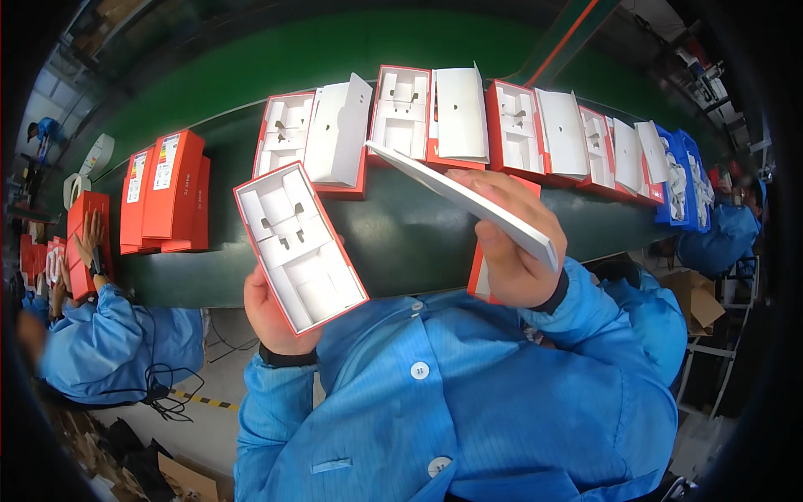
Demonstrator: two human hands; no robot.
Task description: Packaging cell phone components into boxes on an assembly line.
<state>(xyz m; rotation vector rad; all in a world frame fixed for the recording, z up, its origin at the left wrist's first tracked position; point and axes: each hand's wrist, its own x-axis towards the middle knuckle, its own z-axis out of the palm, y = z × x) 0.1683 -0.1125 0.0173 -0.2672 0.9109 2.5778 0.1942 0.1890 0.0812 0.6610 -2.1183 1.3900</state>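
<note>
In my left hand (269, 314) rests an open red box (305, 276) with a white cardboard insert, tilted over the bench's near edge. The insert has small dark cut-outs and an unfilled lower compartment. My right hand (520, 238) grips a thin flat white panel (468, 201) by its lower right part, fingers on top and thumb underneath. The panel is seen nearly edge-on, slanting up to the left, apart from the box in my left hand. Under and behind my right hand, part of a red box (481, 272) lies on the bench.
Open red boxes (401, 109) with white inserts and white flaps line the far side of the dark green bench (397, 243). Closed red boxes (173, 192) are stacked at left, near a co-worker's hand (89, 243). Blue trays (693, 180) with white items stand at right.
</note>
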